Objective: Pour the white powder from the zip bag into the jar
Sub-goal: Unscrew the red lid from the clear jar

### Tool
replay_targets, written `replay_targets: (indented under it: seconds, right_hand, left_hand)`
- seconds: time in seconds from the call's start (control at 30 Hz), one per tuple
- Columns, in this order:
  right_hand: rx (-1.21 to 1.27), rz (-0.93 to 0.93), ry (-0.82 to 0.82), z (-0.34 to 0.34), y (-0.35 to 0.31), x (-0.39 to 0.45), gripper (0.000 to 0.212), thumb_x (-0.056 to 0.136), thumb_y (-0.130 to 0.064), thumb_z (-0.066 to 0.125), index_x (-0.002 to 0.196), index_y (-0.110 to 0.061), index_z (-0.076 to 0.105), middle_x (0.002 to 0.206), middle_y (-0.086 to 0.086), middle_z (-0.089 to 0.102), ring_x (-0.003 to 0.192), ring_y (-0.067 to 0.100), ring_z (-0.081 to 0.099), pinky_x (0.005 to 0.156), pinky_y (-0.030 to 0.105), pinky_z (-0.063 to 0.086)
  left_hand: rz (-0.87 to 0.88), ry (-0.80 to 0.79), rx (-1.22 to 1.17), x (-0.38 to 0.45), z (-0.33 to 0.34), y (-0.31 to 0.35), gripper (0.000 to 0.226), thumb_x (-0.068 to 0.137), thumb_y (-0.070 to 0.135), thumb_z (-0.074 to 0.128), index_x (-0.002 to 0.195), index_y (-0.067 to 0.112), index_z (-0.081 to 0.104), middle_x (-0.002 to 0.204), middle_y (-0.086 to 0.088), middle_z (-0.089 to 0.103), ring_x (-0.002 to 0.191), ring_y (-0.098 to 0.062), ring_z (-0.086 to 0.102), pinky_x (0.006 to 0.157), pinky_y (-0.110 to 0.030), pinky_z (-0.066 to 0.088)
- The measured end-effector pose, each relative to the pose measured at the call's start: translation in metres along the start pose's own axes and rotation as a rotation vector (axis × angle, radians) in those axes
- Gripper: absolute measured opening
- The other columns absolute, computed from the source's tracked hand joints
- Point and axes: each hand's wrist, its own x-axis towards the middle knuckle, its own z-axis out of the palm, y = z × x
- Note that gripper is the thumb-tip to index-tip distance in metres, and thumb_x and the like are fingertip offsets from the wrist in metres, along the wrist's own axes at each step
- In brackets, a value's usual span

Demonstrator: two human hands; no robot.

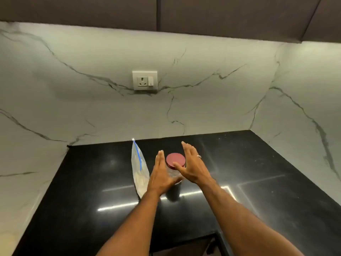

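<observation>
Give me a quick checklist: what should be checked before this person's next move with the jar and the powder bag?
1. Jar upright on the counter: ok.
2. Red lid off for pouring: not ok, it is on.
3. Left hand and right hand free: ok, both open beside the jar.
4. Zip bag within reach: ok, just left of the jar.
5. Bag seal shut: cannot tell.

You face a glossy black worktop (258,182) in a corner. White veined marble wall (73,100) rises behind, holding a white socket plate (144,80). Dark cabinets (203,13) overhang.
</observation>
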Motion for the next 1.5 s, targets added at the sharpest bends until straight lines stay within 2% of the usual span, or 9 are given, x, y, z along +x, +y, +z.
replay_targets:
  seconds: [0.3,0.47,0.77,0.97,1.07,1.2,1.33,1.4,1.5]
  right_hand:
    - [-0.001,0.074,-0.126,0.046,0.036,0.030,0.105,0.073,-0.072,0.064,0.152,-0.017,0.020,0.149,0.005,0.036,0.131,0.024,0.043,0.105,0.040,0.046]
    - [-0.058,0.050,-0.084,0.055,0.039,0.037,0.102,0.065,-0.083,0.053,0.142,-0.018,0.038,0.134,0.004,0.047,0.120,0.022,0.048,0.097,0.038,0.047]
    - [-0.060,0.033,-0.115,0.038,0.035,0.055,0.090,0.065,-0.078,0.065,0.129,-0.018,0.048,0.122,0.002,0.051,0.111,0.018,0.049,0.087,0.031,0.050]
    - [-0.075,-0.072,-0.238,-0.003,0.033,0.062,0.088,0.067,-0.072,0.070,0.133,-0.017,0.048,0.127,0.002,0.053,0.110,0.016,0.050,0.083,0.024,0.045]
    - [-0.074,-0.145,-0.325,-0.020,0.029,0.061,0.089,0.068,-0.069,0.073,0.137,-0.019,0.044,0.131,0.000,0.051,0.114,0.015,0.049,0.087,0.023,0.045]
    - [-0.119,-0.362,-0.577,-0.049,0.028,0.061,0.086,0.071,-0.055,0.078,0.142,-0.028,0.037,0.137,-0.007,0.044,0.122,0.011,0.040,0.101,0.028,0.043]
    - [-0.129,-0.429,-0.799,-0.063,0.014,0.058,0.100,0.076,-0.027,0.079,0.152,-0.036,0.016,0.154,-0.009,0.027,0.139,0.012,0.023,0.110,0.034,0.035]
    - [-0.081,-0.293,-0.731,-0.063,0.005,0.057,0.106,0.075,-0.043,0.080,0.154,-0.035,0.010,0.157,-0.006,0.026,0.139,0.015,0.029,0.108,0.036,0.039]
    - [-0.353,-0.129,-0.504,-0.059,-0.013,0.056,0.098,0.070,-0.076,0.063,0.145,-0.021,0.034,0.141,0.003,0.050,0.118,0.023,0.054,0.094,0.036,0.051]
  left_hand:
    - [-0.215,0.006,-0.234,0.020,0.050,-0.049,0.136,0.056,0.052,0.091,0.157,0.025,0.005,0.164,0.001,0.022,0.149,-0.021,0.029,0.118,-0.038,0.030]
    - [-0.199,0.061,-0.231,0.037,0.063,-0.044,0.112,0.055,0.065,0.084,0.144,0.036,0.021,0.140,0.006,0.050,0.122,-0.015,0.057,0.099,-0.032,0.053]
    - [-0.146,0.099,-0.222,0.057,0.062,-0.047,0.099,0.055,0.054,0.090,0.134,0.030,0.036,0.127,0.006,0.055,0.110,-0.013,0.061,0.088,-0.027,0.056]
    - [-0.087,-0.024,-0.209,0.061,0.045,-0.029,0.105,0.061,0.050,0.090,0.143,0.023,0.030,0.125,0.012,0.046,0.107,-0.006,0.050,0.081,-0.005,0.038]
    - [-0.048,-0.065,-0.265,0.054,0.037,-0.024,0.098,0.062,0.046,0.090,0.137,0.038,0.027,0.120,0.025,0.042,0.102,0.002,0.051,0.074,0.006,0.038]
    - [0.017,-0.208,-0.341,0.045,0.024,-0.029,0.096,0.055,0.036,0.096,0.132,0.046,0.039,0.125,0.019,0.059,0.113,-0.001,0.061,0.094,-0.020,0.053]
    - [0.084,-0.213,-0.345,0.039,0.021,-0.028,0.094,0.059,0.029,0.095,0.136,0.038,0.043,0.126,0.015,0.063,0.117,0.000,0.061,0.096,-0.023,0.053]
    - [0.106,-0.197,-0.354,0.041,0.021,-0.027,0.092,0.061,0.026,0.095,0.137,0.028,0.043,0.125,0.011,0.063,0.115,-0.006,0.063,0.093,-0.026,0.056]
    - [0.104,-0.165,-0.348,0.044,0.021,-0.024,0.090,0.063,0.028,0.093,0.135,0.036,0.039,0.124,0.012,0.060,0.113,-0.004,0.062,0.088,-0.020,0.055]
